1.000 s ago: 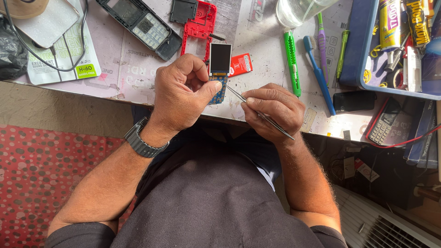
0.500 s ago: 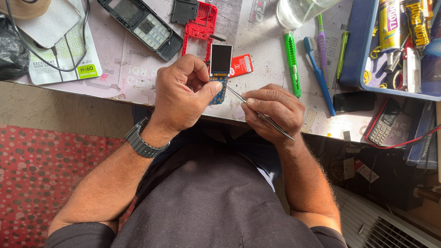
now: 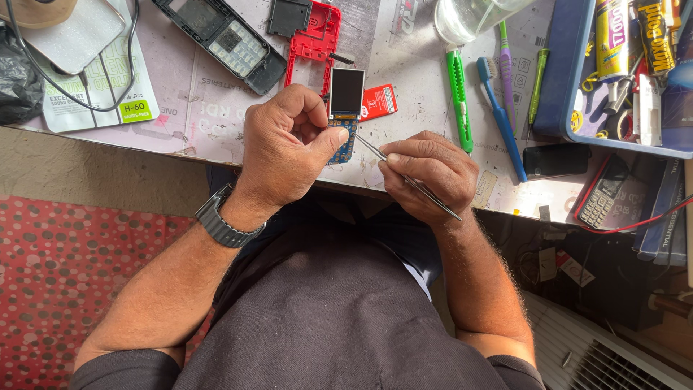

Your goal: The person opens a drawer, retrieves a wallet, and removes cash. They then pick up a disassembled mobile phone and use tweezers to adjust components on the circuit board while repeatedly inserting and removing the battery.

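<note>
A cluttered, paper-covered workbench (image 3: 216, 130) ran along the top of the view, above a red dotted floor. At its near edge the left hand (image 3: 285, 148) pinched a small blue circuit board with a dark rectangular screen (image 3: 346, 101), its long axis pointing away from the body. The right hand (image 3: 429, 173) lay just right of it, fingers closed narrowly on thin metal tweezers (image 3: 404, 177), whose tips slanted up-left to the board's lower right edge.

A paper-covered workbench (image 3: 404, 54) carries a dark phone shell (image 3: 224, 40), a red plastic frame (image 3: 312, 43), a green cutter (image 3: 458, 97) and a blue toothbrush (image 3: 502, 115). A blue tray (image 3: 559, 79) sits at its right side, beside a black keypad phone (image 3: 603, 202).
</note>
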`<state>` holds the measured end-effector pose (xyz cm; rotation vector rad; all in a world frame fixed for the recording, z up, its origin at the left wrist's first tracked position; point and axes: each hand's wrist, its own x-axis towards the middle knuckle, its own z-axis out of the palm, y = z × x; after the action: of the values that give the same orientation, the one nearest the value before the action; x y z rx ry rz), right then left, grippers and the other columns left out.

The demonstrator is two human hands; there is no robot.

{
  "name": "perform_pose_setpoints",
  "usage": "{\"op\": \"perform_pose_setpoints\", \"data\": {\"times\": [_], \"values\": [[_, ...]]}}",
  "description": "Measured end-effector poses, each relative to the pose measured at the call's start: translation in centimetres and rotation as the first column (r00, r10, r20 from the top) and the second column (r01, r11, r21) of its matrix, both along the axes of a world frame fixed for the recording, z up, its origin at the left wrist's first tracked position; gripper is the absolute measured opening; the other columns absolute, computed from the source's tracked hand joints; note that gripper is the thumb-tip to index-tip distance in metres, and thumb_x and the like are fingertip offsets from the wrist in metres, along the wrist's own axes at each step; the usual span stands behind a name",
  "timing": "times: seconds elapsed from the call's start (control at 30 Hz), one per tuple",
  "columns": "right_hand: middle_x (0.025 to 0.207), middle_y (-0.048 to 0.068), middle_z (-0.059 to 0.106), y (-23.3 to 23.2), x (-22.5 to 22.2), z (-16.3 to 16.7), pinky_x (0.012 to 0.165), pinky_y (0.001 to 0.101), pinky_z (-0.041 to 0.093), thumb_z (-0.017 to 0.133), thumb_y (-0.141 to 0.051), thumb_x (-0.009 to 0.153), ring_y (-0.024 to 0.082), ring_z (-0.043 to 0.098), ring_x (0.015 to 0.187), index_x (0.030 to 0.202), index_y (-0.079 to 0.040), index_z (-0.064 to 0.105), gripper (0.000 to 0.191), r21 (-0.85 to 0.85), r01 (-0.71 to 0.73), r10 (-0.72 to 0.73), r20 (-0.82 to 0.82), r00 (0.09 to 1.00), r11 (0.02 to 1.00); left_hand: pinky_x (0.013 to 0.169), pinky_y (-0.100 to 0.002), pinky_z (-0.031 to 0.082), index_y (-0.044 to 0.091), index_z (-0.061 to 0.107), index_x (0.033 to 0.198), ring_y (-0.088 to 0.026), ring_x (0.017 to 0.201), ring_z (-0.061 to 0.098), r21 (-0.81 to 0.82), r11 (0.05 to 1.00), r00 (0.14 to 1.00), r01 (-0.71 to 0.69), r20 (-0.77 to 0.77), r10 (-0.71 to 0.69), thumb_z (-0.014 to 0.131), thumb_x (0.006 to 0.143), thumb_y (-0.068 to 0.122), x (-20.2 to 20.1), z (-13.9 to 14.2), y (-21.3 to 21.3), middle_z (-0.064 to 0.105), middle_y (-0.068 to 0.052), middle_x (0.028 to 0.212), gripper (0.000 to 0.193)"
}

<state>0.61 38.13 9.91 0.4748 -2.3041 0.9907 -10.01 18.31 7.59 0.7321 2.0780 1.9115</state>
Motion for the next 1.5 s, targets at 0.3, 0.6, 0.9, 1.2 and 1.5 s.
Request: {"op": "perform_pose_setpoints", "data": {"times": [0.3, 0.6, 0.9, 1.2, 1.5], "values": [[0.094, 0.017, 0.074, 0.0, 0.0, 0.0, 0.064, 0.0335, 0.058, 0.085, 0.003, 0.085, 0.024, 0.075, 0.078, 0.092, -0.003, 0.063, 0.023, 0.002, 0.007, -0.007, 0.007, 1.000, 1.000, 0.058, -0.017, 0.049, 0.009, 0.060, 0.089, 0.000, 0.066, 0.058, -0.005, 1.000, 1.000, -0.002, 0.020, 0.002, 0.084, 0.088, 0.004, -0.1, 0.1, 0.0, 0.064, 0.004, 0.075, 0.024], [0.096, 0.018, 0.073, 0.8, 0.3, 0.1, 0.060, 0.0328, 0.054, 0.082, 0.003, 0.082, 0.022, 0.068, 0.070, 0.098, -0.001, 0.065, 0.023, -0.068, 0.034, -0.040, -0.090, 0.995, 0.997, 0.061, -0.017, 0.052, 0.009, 0.060, 0.090, -0.001, 0.070, 0.059, 0.022, 1.000, 0.998, 0.002, 0.058, -0.003, 0.084, 0.089, 0.004, 0.0, -0.4, 0.0, 0.063, 0.003, 0.080, 0.024], [0.107, 0.015, 0.074, 3.2, -0.3, 4.5, 0.082, 0.0376, 0.059, 0.072, 0.010, 0.087, 0.031, 0.072, 0.091, 0.108, -0.003, 0.071, 0.025, 0.599, 0.308, -0.268, -0.157, 0.951, 0.740, 0.067, -0.018, 0.055, 0.008, 0.059, 0.091, -0.001, 0.073, 0.060, 0.140, 0.990, 0.987, 0.016, 0.158, -0.038, 0.083, 0.089, 0.002, 0.2, 0.2, -0.4, 0.063, 0.003, 0.084, 0.025], [0.103, 0.007, 0.074, -4.0, 0.7, 1.2, 0.083, 0.0314, 0.062, 0.064, -0.020, 0.100, 0.014, 0.071, 0.091, 0.120, 0.004, 0.067, 0.031, -0.720, 0.431, 0.297, 0.646, 0.703, 0.544, 0.066, -0.020, 0.052, 0.008, 0.056, 0.095, -0.003, 0.074, 0.060, 0.274, 0.961, 0.971, -0.031, 0.236, -0.036, 0.080, 0.089, 0.001, 1.7, 0.3, 0.1, 0.063, 0.003, 0.084, 0.026], [0.093, 0.011, 0.076, -4.7, -1.3, 1.5, 0.075, 0.0325, 0.060, 0.072, -0.023, 0.094, 0.017, 0.072, 0.082, 0.106, 0.006, 0.072, 0.030, -0.785, 0.415, 0.356, 0.591, 0.724, 0.460, 0.059, -0.020, 0.051, 0.007, 0.057, 0.087, -0.003, 0.067, 0.060, 0.229, 0.971, 0.982, -0.062, 0.188, 0.019, 0.080, 0.085, 0.001, 0.9, 2.4, 0.3, 0.064, 0.003, 0.074, 0.024]]}}
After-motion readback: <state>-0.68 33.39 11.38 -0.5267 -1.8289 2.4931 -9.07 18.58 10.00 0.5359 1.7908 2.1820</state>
